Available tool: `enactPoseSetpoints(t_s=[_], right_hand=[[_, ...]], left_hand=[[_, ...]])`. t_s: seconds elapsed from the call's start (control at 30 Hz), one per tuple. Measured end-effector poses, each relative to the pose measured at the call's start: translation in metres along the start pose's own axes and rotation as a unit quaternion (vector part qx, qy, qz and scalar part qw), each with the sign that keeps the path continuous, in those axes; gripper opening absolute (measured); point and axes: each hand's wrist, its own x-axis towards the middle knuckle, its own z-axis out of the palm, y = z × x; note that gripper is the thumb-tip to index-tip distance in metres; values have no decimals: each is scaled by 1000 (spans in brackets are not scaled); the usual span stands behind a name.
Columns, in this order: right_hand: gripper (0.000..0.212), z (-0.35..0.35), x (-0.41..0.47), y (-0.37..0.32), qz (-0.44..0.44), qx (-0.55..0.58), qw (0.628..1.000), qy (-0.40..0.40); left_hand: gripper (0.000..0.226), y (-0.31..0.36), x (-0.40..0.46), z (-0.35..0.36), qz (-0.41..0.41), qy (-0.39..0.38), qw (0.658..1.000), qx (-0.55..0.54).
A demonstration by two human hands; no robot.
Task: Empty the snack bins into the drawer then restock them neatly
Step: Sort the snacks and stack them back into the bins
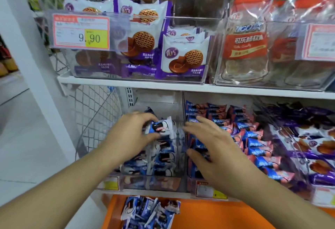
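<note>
On the lower shelf a clear snack bin (154,179) holds several blue-and-white cookie packets in a row. My left hand (130,134) pinches one such cookie packet (162,126) above the back of that bin. Beside it, my right hand (208,143) hovers with fingers spread and straight over the wall shared with the neighbouring bin (235,138) of blue-and-pink packets; it holds nothing. Below the shelf, an orange drawer (208,216) contains a loose pile of blue-and-white packets (150,214).
A further bin of purple packets (308,147) stands at the lower right. The upper shelf (126,82) carries clear bins of purple biscuit packs (183,56) and orange-labelled bags (246,38), with a 9.90 price tag (81,32). A wire mesh panel (94,112) closes the left side.
</note>
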Motion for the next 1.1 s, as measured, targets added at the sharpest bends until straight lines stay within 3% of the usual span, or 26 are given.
enactPoseSetpoints(t_s=[0.3, 0.43, 0.53, 0.73, 0.93, 1.0, 1.1], right_hand=[[58, 2, 2, 8, -4, -8, 1000, -6], [57, 4, 2, 10, -3, -10, 1000, -5], [58, 5, 1, 10, 1, -3, 1000, -4], [59, 3, -2, 6, 5, -1, 1000, -5], [59, 4, -3, 5, 8, 4, 1000, -9], [59, 4, -2, 6, 5, 6, 1000, -8], [59, 6, -2, 9, 1, 4, 1000, -5]], left_hand=[[54, -21, 93, 82, 46, -20, 996, 78], [57, -28, 81, 87, 68, 9, 995, 78], [56, -34, 66, 88, 94, -22, 993, 73], [63, -22, 59, 94, 35, -56, 992, 112], [73, -10, 61, 91, 48, -88, 982, 160], [71, -16, 63, 87, 39, -72, 992, 99], [59, -34, 71, 80, -21, 37, 999, 6]])
